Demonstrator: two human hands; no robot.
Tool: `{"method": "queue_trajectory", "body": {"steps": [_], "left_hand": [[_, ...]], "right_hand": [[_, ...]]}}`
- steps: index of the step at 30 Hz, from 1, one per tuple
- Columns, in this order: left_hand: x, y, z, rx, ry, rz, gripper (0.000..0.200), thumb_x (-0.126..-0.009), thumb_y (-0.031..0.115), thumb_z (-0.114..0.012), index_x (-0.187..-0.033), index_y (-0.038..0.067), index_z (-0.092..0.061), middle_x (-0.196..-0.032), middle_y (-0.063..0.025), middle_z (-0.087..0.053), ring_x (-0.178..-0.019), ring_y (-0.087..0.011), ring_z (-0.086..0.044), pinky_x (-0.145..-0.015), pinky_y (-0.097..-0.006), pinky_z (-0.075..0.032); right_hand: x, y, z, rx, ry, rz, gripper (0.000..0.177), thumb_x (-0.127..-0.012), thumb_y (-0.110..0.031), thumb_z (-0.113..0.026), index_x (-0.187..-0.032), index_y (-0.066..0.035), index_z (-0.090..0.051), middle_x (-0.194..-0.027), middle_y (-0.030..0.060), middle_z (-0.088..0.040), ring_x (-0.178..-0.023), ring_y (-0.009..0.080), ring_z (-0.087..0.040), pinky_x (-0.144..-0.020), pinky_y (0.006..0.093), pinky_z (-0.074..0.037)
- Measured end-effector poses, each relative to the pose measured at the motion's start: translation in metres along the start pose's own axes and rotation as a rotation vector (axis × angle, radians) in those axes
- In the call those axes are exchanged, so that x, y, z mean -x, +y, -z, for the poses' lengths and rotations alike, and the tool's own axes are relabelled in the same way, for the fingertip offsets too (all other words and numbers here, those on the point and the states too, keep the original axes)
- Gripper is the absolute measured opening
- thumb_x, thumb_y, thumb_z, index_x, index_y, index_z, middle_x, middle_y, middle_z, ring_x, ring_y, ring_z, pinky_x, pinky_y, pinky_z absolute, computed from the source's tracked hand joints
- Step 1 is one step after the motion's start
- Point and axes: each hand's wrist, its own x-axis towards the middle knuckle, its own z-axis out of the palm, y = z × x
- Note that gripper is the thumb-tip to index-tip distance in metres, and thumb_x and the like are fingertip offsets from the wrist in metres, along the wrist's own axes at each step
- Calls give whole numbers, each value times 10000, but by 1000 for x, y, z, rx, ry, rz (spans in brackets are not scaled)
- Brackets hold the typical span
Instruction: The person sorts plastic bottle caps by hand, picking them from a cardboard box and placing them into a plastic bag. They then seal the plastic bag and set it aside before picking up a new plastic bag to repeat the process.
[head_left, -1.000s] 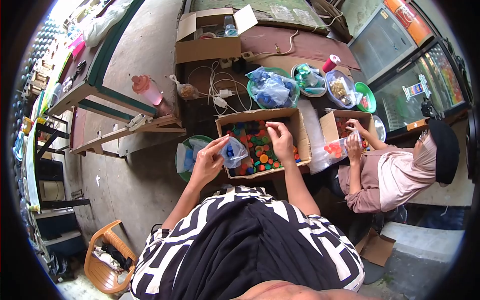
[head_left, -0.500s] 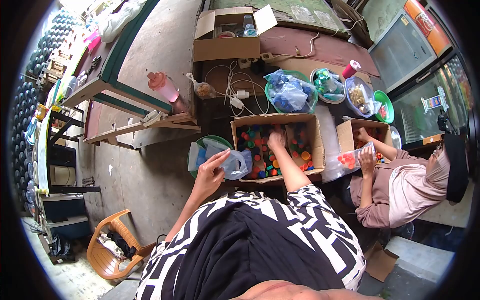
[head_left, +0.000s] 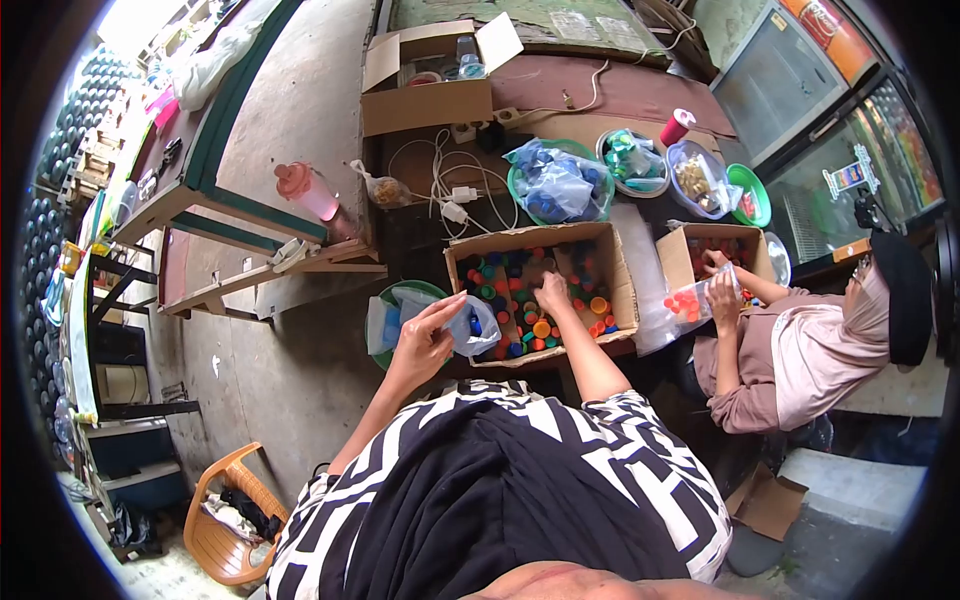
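A cardboard box (head_left: 628,290) full of colourful bottle caps lies in front of me. My right hand (head_left: 551,292) reaches into its middle, fingers bent down among the caps; what they hold is too small to make out. To the left, my left hand (head_left: 428,343) is closed round the edge of a clear plastic bag (head_left: 466,327) with blue caps inside, its index finger pointing up. Behind that bag is a green basin (head_left: 408,288) with more plastic in it.
At the right, a co-worker (head_left: 800,350) holds a bag of red caps (head_left: 686,303) beside a smaller box (head_left: 672,250). Basins of bagged caps (head_left: 563,183) stand beyond my box, near white cables (head_left: 440,180). An orange chair (head_left: 215,535) stands lower left.
The view has shifted, so most objects sit further left. My right hand has drawn slightly back toward me in the box. My left hand still has the bag.
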Motion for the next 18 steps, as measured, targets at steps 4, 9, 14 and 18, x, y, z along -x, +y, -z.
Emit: {"method": "queue_trajectory", "body": {"steps": [4, 9, 14, 18], "left_hand": [[-5, -3, -3, -53, -32, -68, 569, -732, -109, -466, -1261, 69, -578, -1278, -78, -592, -637, -82, -538, -610, -226, -461], [-1, 1, 1, -71, -38, -58, 571, -732, -110, -468, -1262, 73, -578, -1268, -79, -598, -641, -86, -536, -612, -231, -455], [7, 0, 6, -75, -24, -9, 554, -751, -112, -469, -1262, 71, -577, -1273, -80, -593, -644, -83, -560, -610, -228, -471], [9, -3, 8, -61, -31, 18, 548, -766, -107, -468, -1273, 74, -568, -1276, -76, -589, -647, -76, -568, -607, -223, -487]], "right_hand": [[-7, -17, -1, 97, -39, -29, 339, -736, -187, -670, -1025, -19, -616, -1110, 230, -580, -1114, 390, -516, -941, 458, -447], [-11, -49, -7, 256, 7, 20, 413, -768, -252, -677, -1119, -50, -599, -1263, 168, -519, -1216, 374, -408, -989, 452, -393], [-31, -41, -32, 149, 209, -25, 300, -845, -191, -564, -1113, -67, -618, -1217, 184, -550, -1173, 377, -445, -985, 451, -389], [-24, -46, -18, 172, 100, -70, 221, -845, -138, -540, -1011, -75, -670, -1002, 170, -653, -1034, 382, -561, -913, 434, -450]]}}
